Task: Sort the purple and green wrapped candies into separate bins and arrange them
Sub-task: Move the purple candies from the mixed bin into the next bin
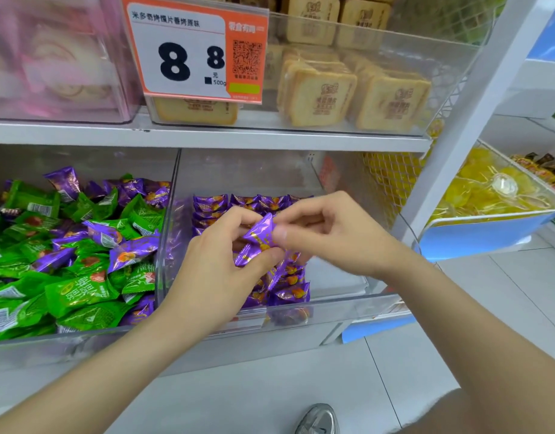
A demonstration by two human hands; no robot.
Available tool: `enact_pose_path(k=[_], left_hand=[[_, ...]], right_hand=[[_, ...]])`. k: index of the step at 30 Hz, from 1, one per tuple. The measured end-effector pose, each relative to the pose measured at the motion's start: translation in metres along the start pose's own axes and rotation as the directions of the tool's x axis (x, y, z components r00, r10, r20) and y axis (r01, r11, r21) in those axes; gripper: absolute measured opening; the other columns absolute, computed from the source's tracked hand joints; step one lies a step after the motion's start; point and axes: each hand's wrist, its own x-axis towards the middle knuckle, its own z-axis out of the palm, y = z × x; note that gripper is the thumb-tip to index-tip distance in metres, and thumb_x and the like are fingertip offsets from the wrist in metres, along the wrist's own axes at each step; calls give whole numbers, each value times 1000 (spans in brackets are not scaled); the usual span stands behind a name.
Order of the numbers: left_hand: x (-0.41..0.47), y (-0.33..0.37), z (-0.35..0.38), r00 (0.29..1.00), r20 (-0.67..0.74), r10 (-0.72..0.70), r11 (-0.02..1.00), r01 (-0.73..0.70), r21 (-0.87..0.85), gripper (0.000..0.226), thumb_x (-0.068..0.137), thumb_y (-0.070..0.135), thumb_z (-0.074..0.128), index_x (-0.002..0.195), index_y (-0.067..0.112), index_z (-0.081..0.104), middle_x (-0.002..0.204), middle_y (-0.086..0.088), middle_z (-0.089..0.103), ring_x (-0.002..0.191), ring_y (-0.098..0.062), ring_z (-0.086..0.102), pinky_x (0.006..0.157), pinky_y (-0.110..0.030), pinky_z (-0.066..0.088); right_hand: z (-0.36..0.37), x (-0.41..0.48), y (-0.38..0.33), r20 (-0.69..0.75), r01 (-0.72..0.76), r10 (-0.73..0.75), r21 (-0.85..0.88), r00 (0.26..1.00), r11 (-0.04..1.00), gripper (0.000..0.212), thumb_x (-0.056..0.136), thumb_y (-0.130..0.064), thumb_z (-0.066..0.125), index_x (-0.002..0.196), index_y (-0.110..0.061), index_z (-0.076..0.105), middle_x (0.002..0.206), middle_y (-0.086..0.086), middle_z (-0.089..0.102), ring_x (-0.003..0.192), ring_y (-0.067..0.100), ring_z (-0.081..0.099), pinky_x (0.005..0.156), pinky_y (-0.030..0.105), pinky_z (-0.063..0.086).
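Note:
A purple wrapped candy (pixel 259 239) is held above the right clear bin (pixel 348 303). My left hand (pixel 218 264) pinches its lower end and my right hand (pixel 326 233) pinches its upper right edge. Below them, purple candies (pixel 290 292) lie in neat rows along the left side of that bin, with more rows (pixel 254 202) at the back. The left clear bin (pixel 161 245) holds a mixed heap of green candies (pixel 78 291) and purple candies (pixel 132 250).
The right bin's right half shows bare floor. An upper shelf (pixel 207 136) carries bins of toast-shaped snacks (pixel 320 95) and a price tag (pixel 194 48). A bin of yellow candies (pixel 489 189) stands at the right. My shoe (pixel 318 419) is on the tiled floor.

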Motion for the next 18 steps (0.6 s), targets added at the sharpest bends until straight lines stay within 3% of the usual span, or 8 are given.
enact_pose_path(k=[3, 6, 8, 10, 11, 13, 16, 18], left_hand=[[2, 1, 0, 1000, -16, -5, 1000, 5, -31, 31, 82, 30, 89, 104, 32, 69, 98, 18, 77, 91, -6, 74, 81, -39, 61], [4, 0, 0, 999, -32, -23, 999, 22, -33, 37, 75, 29, 95, 104, 32, 71, 95, 16, 78, 89, -7, 74, 82, -37, 61], [4, -4, 0, 998, -51, -31, 1000, 32, 2, 35, 75, 31, 95, 101, 35, 72, 91, 18, 76, 87, -3, 72, 83, -32, 60], [2, -7, 2, 998, -50, -41, 999, 43, 24, 32, 76, 33, 94, 100, 36, 72, 89, 18, 76, 86, -2, 71, 82, -30, 60], [1, -8, 3, 998, -45, -44, 998, 45, 35, 31, 77, 34, 93, 100, 36, 71, 89, 19, 76, 86, -2, 71, 83, -31, 59], [1, -10, 4, 999, -28, -45, 998, 47, 51, 29, 78, 34, 91, 98, 36, 70, 89, 20, 74, 87, -2, 70, 83, -30, 59], [1, -11, 3, 999, -9, -34, 998, 34, 59, 28, 79, 32, 90, 98, 35, 70, 91, 19, 74, 88, -3, 70, 84, -32, 59], [1, -11, 3, 999, -6, -33, 998, 33, 51, 28, 80, 31, 90, 99, 35, 69, 91, 18, 74, 87, -4, 71, 84, -33, 59]], right_hand=[[3, -8, -2, 25, 34, -35, 57, 999, 998, 22, 85, -16, 87, 105, -12, 80, 88, 8, 79, 79, 18, 74, 70, 28, 58], [-9, -4, 9, -110, -17, 39, 192, 993, 981, 14, 91, -13, 81, 104, -8, 80, 88, 14, 79, 77, 17, 73, 68, 26, 57], [-24, -2, 24, -288, 12, -21, -31, 957, 999, 9, 94, -17, 78, 101, -13, 82, 82, 6, 80, 74, 10, 73, 71, 27, 58], [-36, -1, 40, -356, -44, -121, -423, 926, 905, 9, 93, -29, 79, 96, -22, 83, 74, -5, 77, 69, 6, 70, 72, 24, 54], [-39, 0, 47, -346, -84, -122, -525, 930, 847, 12, 90, -34, 81, 95, -24, 83, 72, -7, 75, 69, 7, 68, 71, 19, 50], [-36, 3, 58, -281, -120, -67, -597, 957, 793, 19, 84, -38, 85, 98, -25, 83, 74, -8, 74, 71, 7, 67, 74, 13, 44], [-25, 13, 80, -202, -143, -3, -701, 979, 698, 20, 85, -36, 85, 101, -25, 79, 90, -4, 76, 87, 20, 69, 88, 33, 52], [-22, 19, 95, -200, -195, 66, -738, 978, 646, 18, 87, -29, 81, 103, -25, 77, 97, 1, 75, 92, 27, 67, 85, 39, 56]])
